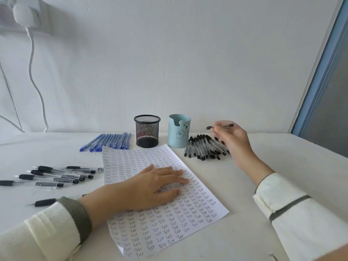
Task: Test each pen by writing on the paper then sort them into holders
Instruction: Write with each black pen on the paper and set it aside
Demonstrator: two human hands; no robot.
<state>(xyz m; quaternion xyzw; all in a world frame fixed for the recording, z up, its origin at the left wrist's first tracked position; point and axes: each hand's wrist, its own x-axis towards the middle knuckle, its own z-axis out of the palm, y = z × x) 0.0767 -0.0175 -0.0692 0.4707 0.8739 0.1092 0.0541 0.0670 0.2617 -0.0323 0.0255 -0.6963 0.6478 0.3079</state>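
left hand (150,187) flat on paper (197,213), grip released; right hand (232,141) grip pinching black pen (227,126) above pen pile (205,147).

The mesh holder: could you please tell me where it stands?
In the head view, the mesh holder stands centre, by the wall, between the blue pens and the blue cup.

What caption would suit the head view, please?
Left hand presses the paper; right hand holds a pen above the black pens.
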